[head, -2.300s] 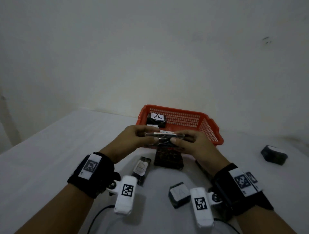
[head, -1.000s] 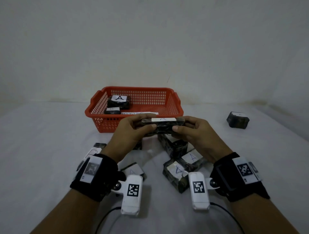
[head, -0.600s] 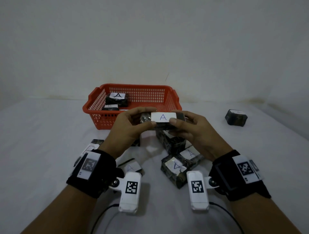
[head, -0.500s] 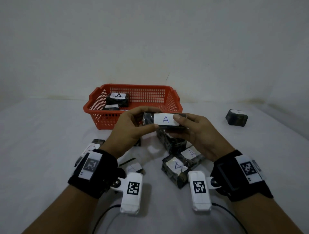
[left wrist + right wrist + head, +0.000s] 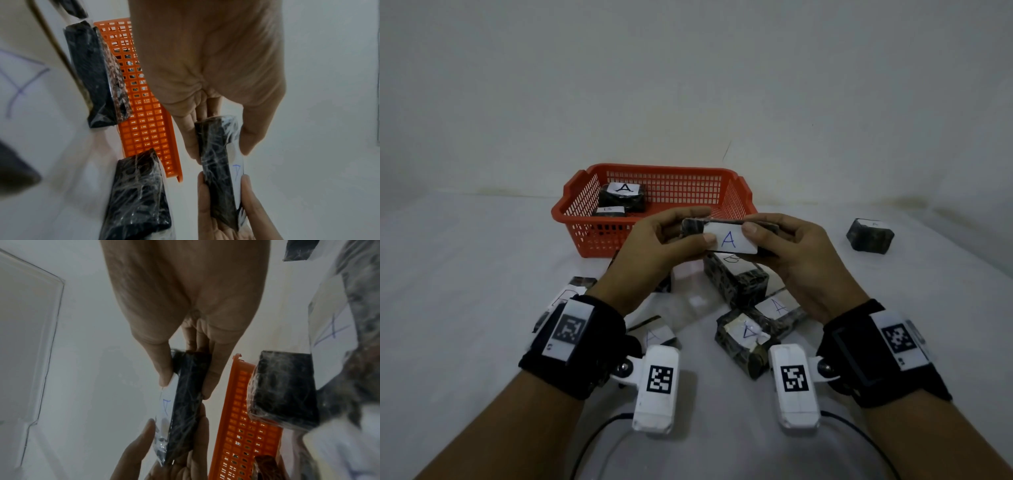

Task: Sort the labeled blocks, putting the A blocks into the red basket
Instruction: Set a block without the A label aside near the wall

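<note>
Both hands hold one flat dark block (image 5: 727, 236) in the air just in front of the red basket (image 5: 585, 228). Its white label, tilted toward me, reads A. My left hand (image 5: 664, 245) pinches its left end, my right hand (image 5: 791, 246) its right end, thumbs on the label face. The wrist views show the same block (image 5: 220, 170) (image 5: 185, 402) edge-on between thumb and fingers. Inside the basket lie an A-labelled block (image 5: 624, 196) and a second block (image 5: 608, 211) with an unreadable label.
Several wrapped dark blocks lie on the white table under and before my hands: a tall one (image 5: 736, 279), two marked A (image 5: 777, 308) (image 5: 654, 335), another (image 5: 744, 337) with a worn label. A lone block (image 5: 869, 234) sits far right. A clear plastic sheet (image 5: 24, 337) lies flat.
The block has been tipped toward me, so its label now faces the camera and reads A. My hands have stayed in front of the basket, rising slightly.
</note>
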Action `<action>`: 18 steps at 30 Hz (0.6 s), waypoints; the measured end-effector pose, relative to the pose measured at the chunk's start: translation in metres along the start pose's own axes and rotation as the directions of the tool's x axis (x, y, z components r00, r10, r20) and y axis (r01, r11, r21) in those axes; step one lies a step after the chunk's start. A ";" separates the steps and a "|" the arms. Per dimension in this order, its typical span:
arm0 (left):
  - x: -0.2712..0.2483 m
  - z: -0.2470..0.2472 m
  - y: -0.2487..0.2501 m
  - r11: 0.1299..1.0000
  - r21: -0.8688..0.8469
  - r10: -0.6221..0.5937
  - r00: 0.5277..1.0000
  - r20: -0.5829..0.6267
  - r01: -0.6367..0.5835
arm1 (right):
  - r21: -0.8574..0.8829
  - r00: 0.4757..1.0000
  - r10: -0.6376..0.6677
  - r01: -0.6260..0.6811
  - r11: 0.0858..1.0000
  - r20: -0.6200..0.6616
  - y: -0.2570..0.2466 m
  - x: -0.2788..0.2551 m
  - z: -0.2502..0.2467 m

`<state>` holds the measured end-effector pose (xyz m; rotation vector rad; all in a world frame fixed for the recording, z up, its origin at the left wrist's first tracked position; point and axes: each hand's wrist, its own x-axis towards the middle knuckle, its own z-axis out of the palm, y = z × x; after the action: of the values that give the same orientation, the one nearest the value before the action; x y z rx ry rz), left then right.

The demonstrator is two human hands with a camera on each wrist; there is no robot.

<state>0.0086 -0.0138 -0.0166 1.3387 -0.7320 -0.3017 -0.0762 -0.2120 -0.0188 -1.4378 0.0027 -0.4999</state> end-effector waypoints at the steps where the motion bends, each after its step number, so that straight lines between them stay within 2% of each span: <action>1: 0.000 0.000 0.000 1.000 -0.013 0.001 1.000 -0.007 -0.002 | -0.010 1.000 -0.007 0.007 1.000 -0.004 0.000 0.000 0.000; 5: 0.002 -0.002 0.000 0.999 -0.009 0.032 0.997 -0.076 -0.033 | 0.010 0.999 0.010 -0.010 1.000 0.033 0.000 0.000 0.002; 9: 0.002 -0.004 0.001 0.997 -0.082 -0.001 0.999 -0.042 -0.002 | -0.062 0.999 0.006 -0.003 0.998 0.047 0.000 -0.001 -0.001; 12: 0.002 -0.006 0.001 0.999 -0.010 0.044 0.998 -0.049 -0.044 | -0.096 0.999 0.007 -0.002 0.995 0.051 0.001 -0.002 -0.001; 18: -0.004 -0.007 0.004 0.993 0.047 0.106 0.994 0.010 -0.106 | 0.013 0.980 0.162 -0.165 0.986 0.112 -0.007 -0.004 0.002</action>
<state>0.0095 -0.0052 -0.0144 1.3390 -0.8178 -0.2054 -0.0821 -0.2092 -0.0129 -1.4277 0.0265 -0.2839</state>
